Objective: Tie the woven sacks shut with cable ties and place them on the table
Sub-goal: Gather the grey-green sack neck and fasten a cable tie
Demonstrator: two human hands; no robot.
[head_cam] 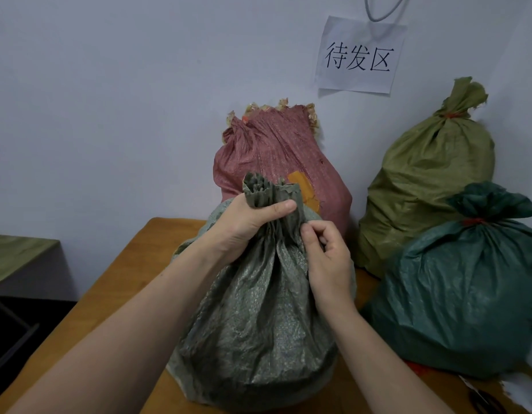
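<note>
Nearest my camera stands the grey-green woven sack, upright on the brown wooden table, close to the table's front and just right of its left edge. I see my left hand wrapped tight around the sack's gathered neck, thumb lying across the pleats, with the ruffled mouth projecting above the fist. My right hand is curled narrow, fingertips pinching the folds just below the left thumb; I cannot tell whether it holds a cable tie.

Left of the sack, a strip of bare table runs to the left edge. Beyond that edge I see a dark gap, then a lower olive-covered surface near the wall.

Behind the sack, touching it, a pinkish-red woven sack leans at the pale wall. To the right stands an olive-green woven sack, neck bound in red. In front of it, a dark teal woven sack, also bound in red, sits just beside my right forearm. A white paper sign with handwritten characters hangs on the wall above.
</note>
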